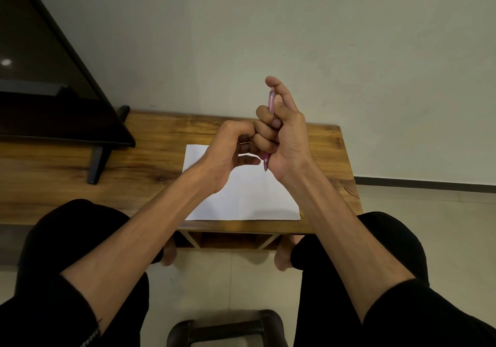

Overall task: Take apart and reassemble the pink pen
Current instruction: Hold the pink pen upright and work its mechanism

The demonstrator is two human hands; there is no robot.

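The pink pen [271,102] stands nearly upright in the right hand [284,137], fingers wrapped around its middle and the thumb resting on the top end at about 12 o'clock; the tip pokes out below the palm at 6 o'clock. The left hand [230,148] sits just beside it at 9 o'clock, curled loosely with knuckles touching the right fingers, and whether it pinches any small part I cannot tell. Both are raised above the white paper [241,196] on the wooden worktop [161,137], with a dark screen [48,78] off at 10 o'clock.

The pen looks whole, so this reads as either the start of dismantling or a final check after closing it. To do it well, keep the barrel clamped firmly in the right fist and bring the left thumb and forefinger down to the tip section, twisting there rather than pulling. Work low over the paper, so that a spring or refill that slips out lands where it is easily seen
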